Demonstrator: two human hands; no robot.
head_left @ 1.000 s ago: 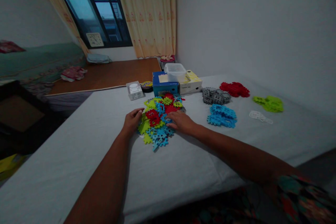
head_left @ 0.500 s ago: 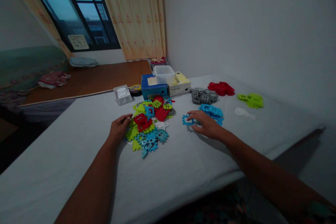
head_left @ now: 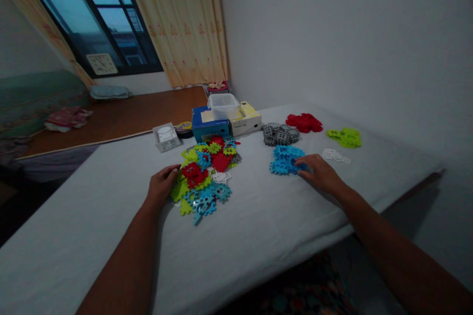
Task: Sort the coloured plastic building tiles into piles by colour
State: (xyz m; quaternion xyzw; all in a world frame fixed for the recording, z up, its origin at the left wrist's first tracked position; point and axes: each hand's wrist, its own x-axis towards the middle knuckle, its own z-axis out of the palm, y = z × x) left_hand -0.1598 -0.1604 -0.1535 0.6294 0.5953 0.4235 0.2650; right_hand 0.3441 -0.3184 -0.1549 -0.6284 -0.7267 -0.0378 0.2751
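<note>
A mixed heap of red, green, blue and white flat plastic pieces (head_left: pixel 205 172) lies on the grey bed sheet (head_left: pixel 240 236). My left hand (head_left: pixel 161 187) rests curled at the heap's left edge, touching a green piece. My right hand (head_left: pixel 318 172) lies palm down at the right side of a separate pile of blue pieces (head_left: pixel 285 159), fingertips on it. I cannot make out whether a piece is under those fingers. Further back lie a grey pile (head_left: pixel 280 134), a red pile (head_left: pixel 303 122), a green pile (head_left: pixel 345 137) and a few white pieces (head_left: pixel 335 155).
Behind the heap stand a blue box (head_left: pixel 209 127), a clear plastic tub (head_left: pixel 223 105), a yellow-white box (head_left: pixel 247 117) and a small white box (head_left: pixel 166 136). A white wall closes the right side. A wooden platform (head_left: pixel 121 113), curtain and window lie beyond.
My right hand left the mixed heap and travelled right with a blue piece to the blue pile. My left hand stayed at the heap. The view swung slightly right.
</note>
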